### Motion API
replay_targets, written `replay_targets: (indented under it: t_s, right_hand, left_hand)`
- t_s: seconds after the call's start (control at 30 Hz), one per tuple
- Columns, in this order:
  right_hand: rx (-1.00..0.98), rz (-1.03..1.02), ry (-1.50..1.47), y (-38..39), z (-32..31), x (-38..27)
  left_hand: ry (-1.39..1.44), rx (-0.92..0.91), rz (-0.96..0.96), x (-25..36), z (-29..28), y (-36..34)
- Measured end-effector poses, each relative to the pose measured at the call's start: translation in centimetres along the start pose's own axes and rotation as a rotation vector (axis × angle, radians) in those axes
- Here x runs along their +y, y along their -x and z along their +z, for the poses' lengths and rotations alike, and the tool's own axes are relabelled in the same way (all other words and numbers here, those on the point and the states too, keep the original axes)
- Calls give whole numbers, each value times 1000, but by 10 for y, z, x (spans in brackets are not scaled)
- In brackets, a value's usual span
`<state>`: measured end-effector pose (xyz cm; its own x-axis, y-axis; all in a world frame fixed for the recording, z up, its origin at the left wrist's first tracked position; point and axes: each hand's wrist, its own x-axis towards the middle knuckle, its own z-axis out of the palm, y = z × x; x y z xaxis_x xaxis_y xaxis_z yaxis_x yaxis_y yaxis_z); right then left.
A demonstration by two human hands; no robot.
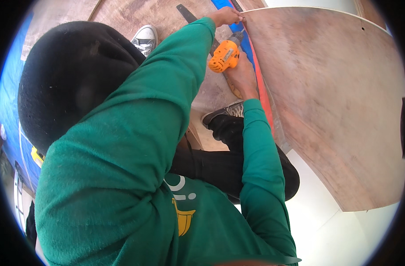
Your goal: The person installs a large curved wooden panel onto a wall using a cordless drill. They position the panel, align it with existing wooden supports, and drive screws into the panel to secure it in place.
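My right hand grips an orange cordless drill, its dark chuck pointing up and right toward the rim of a large curved plywood panel. Just beyond the chuck, my left hand reaches across, its fingertips pinched together at the panel's far left corner. Whatever small thing may be between those fingers is too tiny to make out. Beneath the drill lies a handsaw with a dark blade, partly hidden by my left sleeve and the drill; its wooden handle shows beside my right wrist.
A blue and red strip runs along the panel's left edge. My black-clad knees are bent on either side, with dark sneakers on the brown wooden floor. Blue sheeting lies at far left; a white surface extends below the panel.
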<state>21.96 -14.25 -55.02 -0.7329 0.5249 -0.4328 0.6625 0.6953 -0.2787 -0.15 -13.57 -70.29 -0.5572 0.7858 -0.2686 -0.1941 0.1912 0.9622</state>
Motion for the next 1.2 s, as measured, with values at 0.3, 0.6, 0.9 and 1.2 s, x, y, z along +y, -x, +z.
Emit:
replay_targets:
  t_s: [0.3,0.6,0.9,1.2]
  right_hand:
    - [1,21,27,-2,5,3]
    - [52,-18,9,0,7,3]
    - [-49,-119,36,-9,-2,8]
    - [-31,-105,59,-21,3,19]
  left_hand:
    - [20,-5,-2,-5,-1,1]
    - [130,-13,-21,-18,0,-2]
    - [-90,-12,-26,-4,1,-4]
    - [-14,-48,-64,13,9,-7]
